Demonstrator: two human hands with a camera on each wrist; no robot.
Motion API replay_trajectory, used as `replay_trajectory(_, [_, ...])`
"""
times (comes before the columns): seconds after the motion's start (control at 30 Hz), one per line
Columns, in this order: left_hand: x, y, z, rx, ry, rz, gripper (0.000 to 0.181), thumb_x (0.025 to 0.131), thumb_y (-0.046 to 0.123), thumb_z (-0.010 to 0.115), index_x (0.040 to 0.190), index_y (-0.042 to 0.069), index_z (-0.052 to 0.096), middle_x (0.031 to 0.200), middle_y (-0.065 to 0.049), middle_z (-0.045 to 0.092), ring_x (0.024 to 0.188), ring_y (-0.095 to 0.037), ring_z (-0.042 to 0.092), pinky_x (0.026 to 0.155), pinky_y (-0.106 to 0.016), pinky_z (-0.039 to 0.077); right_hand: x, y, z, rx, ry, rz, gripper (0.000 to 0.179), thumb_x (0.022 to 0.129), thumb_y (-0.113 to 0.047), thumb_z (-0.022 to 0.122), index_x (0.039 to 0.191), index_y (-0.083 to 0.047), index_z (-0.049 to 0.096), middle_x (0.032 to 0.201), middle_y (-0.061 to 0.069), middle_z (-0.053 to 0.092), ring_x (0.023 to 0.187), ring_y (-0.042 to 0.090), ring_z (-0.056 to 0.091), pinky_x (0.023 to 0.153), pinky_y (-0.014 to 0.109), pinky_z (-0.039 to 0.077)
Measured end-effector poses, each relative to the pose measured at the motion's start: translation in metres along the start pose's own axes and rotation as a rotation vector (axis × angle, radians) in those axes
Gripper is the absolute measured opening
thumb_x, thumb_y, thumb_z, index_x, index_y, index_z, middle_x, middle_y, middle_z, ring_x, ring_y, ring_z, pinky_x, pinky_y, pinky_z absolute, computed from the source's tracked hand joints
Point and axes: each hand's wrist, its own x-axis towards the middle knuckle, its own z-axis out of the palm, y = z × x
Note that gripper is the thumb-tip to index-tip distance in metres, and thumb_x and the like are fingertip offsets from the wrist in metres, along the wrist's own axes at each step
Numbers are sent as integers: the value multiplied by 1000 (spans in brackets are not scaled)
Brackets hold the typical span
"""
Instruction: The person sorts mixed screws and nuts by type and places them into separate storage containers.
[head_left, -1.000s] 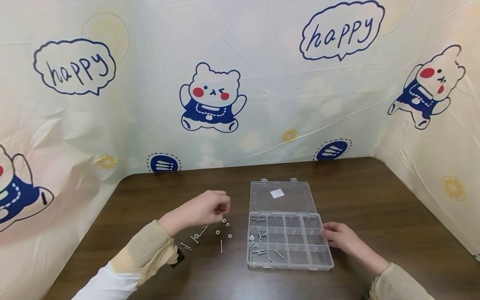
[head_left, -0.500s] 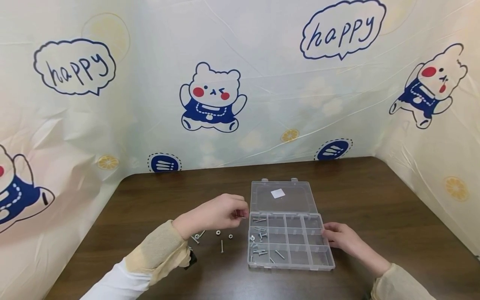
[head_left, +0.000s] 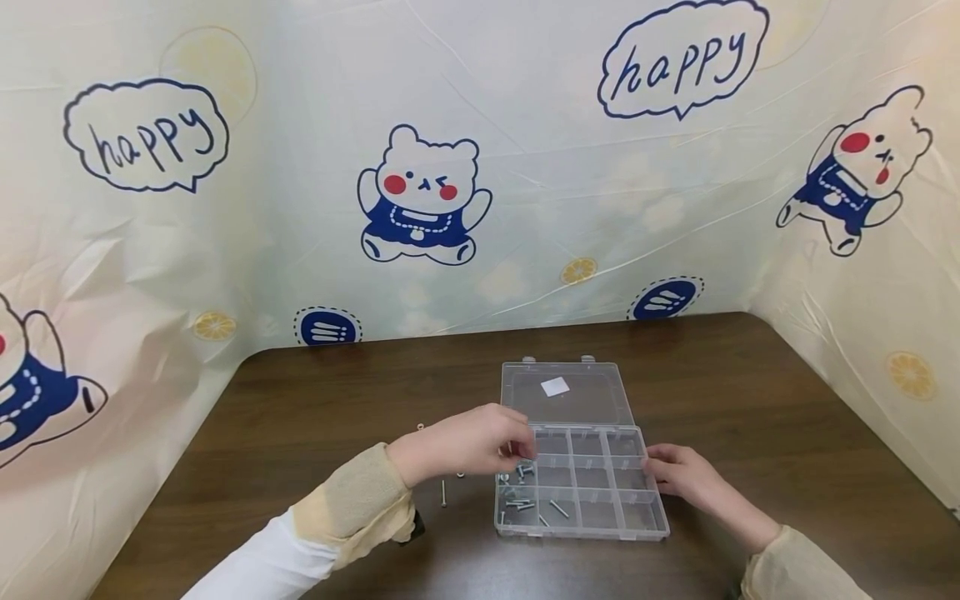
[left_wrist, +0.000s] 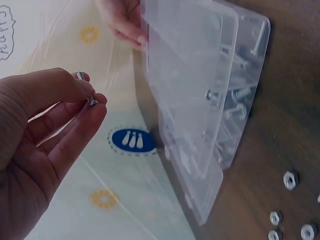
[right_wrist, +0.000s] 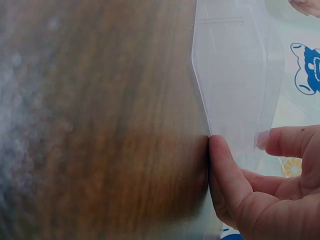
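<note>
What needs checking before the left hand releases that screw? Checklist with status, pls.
1. Screw pinched in the left hand: ok.
2. Box gripped at its right side by the right hand: ok.
3. Lid folded back, off the compartments: ok.
4. Left hand over the left column: ok in the head view, though raised above the box.
5. Exact compartment beneath the screw: cannot tell, the hand hides it.
6. All loose hardware boxed: not ok, nuts and another screw lie on the table.
</note>
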Motion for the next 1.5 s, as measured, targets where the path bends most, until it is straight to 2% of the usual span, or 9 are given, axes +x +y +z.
replay_trajectory(0.3, [12, 6, 19, 59, -91, 9, 12, 74, -1, 61, 81, 9, 65, 76, 5, 59, 70, 0, 50, 65, -5, 36, 0, -1, 1, 0, 8, 3, 38, 89, -4, 46, 110, 27, 41, 98, 29, 58, 87, 28, 61, 74, 37, 51])
replay_trajectory(0.47, [15, 7, 26, 102, -111, 24, 12, 75, 2, 63, 81, 11, 66, 76, 6, 60, 70, 1, 50, 66, -4, 35, 0, 0, 0, -3, -2, -12, 39, 89, -5, 46, 110, 28, 41, 98, 30, 58, 87, 29, 61, 73, 37, 52])
replay_trajectory(0.77, [22, 8, 38, 33, -127, 57, 14, 77, -3, 60, 84, 8, 66, 81, 3, 61, 74, 0, 53, 68, -3, 36, -1, -1, -1, 7, -15, -23, 40, 88, -5, 46, 109, 28, 40, 99, 31, 57, 88, 29, 61, 74, 37, 51])
replay_trajectory(0.9, [22, 7, 39, 33, -125, 62, 13, 78, -2, 61, 85, 8, 66, 82, 3, 61, 74, 1, 53, 68, -3, 36, -1, -1, 0, 5, -6, -13, 39, 88, -5, 46, 110, 28, 40, 99, 31, 57, 88, 29, 61, 74, 37, 51])
replay_trajectory(1.1, [17, 4, 35, 58, -126, 24, 15, 78, 0, 60, 87, 10, 66, 82, 5, 61, 74, 1, 52, 69, -4, 37, 0, 0, 0, -6, 9, 4, 39, 89, -5, 46, 110, 27, 41, 99, 30, 57, 89, 30, 61, 75, 38, 51])
replay_trajectory(1.5, [5, -4, 27, 131, -225, -83, 8, 79, 7, 61, 83, 14, 64, 72, 11, 55, 68, 0, 47, 62, -8, 35, 0, 0, 0, -10, 6, 7, 39, 89, -6, 46, 111, 27, 40, 100, 31, 57, 90, 31, 60, 75, 38, 51])
